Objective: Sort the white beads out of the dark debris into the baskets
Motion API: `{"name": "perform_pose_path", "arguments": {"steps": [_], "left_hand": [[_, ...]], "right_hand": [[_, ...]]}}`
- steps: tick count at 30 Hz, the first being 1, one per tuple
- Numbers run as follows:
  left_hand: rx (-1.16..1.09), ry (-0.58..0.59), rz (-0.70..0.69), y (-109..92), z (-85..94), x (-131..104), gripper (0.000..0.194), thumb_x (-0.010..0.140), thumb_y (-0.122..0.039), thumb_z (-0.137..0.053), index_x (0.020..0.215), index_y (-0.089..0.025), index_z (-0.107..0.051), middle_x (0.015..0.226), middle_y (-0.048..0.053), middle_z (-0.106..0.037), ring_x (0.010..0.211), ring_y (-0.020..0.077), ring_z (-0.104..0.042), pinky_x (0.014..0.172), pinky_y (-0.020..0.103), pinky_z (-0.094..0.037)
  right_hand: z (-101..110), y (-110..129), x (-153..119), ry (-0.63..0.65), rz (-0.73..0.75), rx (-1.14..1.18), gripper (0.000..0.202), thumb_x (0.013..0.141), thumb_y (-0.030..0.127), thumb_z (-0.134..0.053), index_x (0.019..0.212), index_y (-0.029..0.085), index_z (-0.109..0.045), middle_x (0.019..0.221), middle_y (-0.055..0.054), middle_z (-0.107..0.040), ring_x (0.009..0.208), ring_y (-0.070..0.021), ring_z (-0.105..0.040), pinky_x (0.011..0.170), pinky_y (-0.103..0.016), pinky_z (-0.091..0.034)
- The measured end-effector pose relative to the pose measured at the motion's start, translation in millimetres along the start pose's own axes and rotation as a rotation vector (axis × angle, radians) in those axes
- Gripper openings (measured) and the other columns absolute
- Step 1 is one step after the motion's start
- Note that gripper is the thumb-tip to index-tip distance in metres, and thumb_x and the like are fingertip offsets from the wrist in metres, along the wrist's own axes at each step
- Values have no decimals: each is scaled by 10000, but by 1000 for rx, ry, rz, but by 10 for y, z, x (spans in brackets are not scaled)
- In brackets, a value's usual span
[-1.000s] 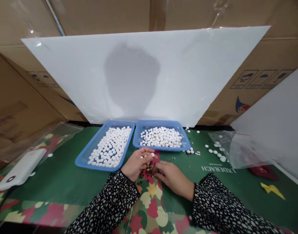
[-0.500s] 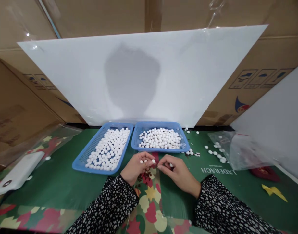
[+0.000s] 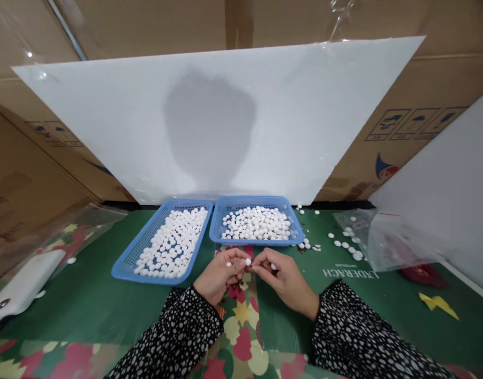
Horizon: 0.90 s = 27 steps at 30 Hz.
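Small white domed round pieces fill two blue baskets, the left one [image 3: 119, 268] turned lengthwise and the right one [image 3: 257, 243] set crosswise. Just in front of the right basket, my left hand [image 3: 218, 276] is closed, pinching one white round piece [image 3: 248, 261] at its fingertips. Another white piece [image 3: 228, 264] shows between its fingers. My right hand [image 3: 287, 279] is closed too, its thumb and forefinger meeting that pinched piece. A further white piece [image 3: 273, 266] is tucked in my right fingers. Anything deeper in either palm is hidden.
Loose white pieces [image 3: 345, 245] lie to the right, beside a clear plastic bag [image 3: 399, 242] and a yellow scrap [image 3: 439, 304]. On the left rests a white device [image 3: 26, 287] near clear plastic. A white board [image 3: 289, 121] leans against cardboard behind the baskets.
My right fingertips have come left to the white piece in my left fingertips, closing the gap between the hands. The whole view has shifted slightly.
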State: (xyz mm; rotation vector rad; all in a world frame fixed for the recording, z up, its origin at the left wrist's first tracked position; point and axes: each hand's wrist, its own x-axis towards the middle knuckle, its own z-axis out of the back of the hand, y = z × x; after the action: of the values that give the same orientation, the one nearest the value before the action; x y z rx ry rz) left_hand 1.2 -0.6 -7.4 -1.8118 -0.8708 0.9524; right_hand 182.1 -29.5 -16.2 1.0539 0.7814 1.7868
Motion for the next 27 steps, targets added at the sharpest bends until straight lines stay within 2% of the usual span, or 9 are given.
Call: {"name": "perform_pose_path", "arguments": {"steps": [7,11,15,18,22,25,27], "left_hand": [[-43,-47,-8,17,-40,-14,321,705,-387,-775,801,-126,-616,546,-48,-470,465,39,-308,427,196,-133],[-54,-66,3,18,-73,-30,330,696,-400,-780,788,-127,-618,559,-37,-488,470,37,-320,426,188,-139],[-44,-66,-15,8,-85,-45,321,694,-388,-783,768,-128,-612,578,-37,-487,473,36,-335,428,184,-152],[-31,-69,-27,17,-86,-53,325,686,-394,-789,750,-133,-606,577,-40,-481,474,41,-347,430,187,-176],[-26,-64,-37,33,-92,-54,345,692,-423,-780,745,-130,-604,551,-39,-477,468,45,-335,431,194,-171],[-5,-32,-36,10,-81,-45,348,721,-435,-753,758,-122,-606,545,-36,-480,460,44,-315,429,198,-160],[39,-24,-36,-30,-55,-38,342,752,-445,-720,799,-124,-609,565,-26,-506,462,50,-325,427,202,-165]], "right_hand": [[-55,-35,1,-53,53,-68,172,927,326,-552,836,195,-618,692,9,-506,608,-139,-466,583,-247,-379],[-92,-66,-3,-81,26,-62,160,908,326,-583,813,198,-588,660,21,-501,585,-134,-465,570,-242,-380],[-106,-63,-9,-86,6,-64,127,906,319,-587,971,210,-596,632,41,-478,569,-137,-478,576,-244,-399],[-97,-42,-3,-46,70,-72,211,935,287,-542,1134,247,-600,745,8,-565,644,-151,-527,635,-258,-436],[-86,-11,19,16,158,-52,231,967,245,-470,1140,270,-620,896,-32,-611,792,-171,-568,725,-280,-466],[-83,18,42,38,112,13,188,964,266,-469,1076,239,-618,887,-35,-612,803,-173,-570,749,-296,-463],[-83,38,53,20,9,163,152,961,297,-465,1019,219,-583,828,-19,-598,725,-151,-550,685,-274,-454]]}}
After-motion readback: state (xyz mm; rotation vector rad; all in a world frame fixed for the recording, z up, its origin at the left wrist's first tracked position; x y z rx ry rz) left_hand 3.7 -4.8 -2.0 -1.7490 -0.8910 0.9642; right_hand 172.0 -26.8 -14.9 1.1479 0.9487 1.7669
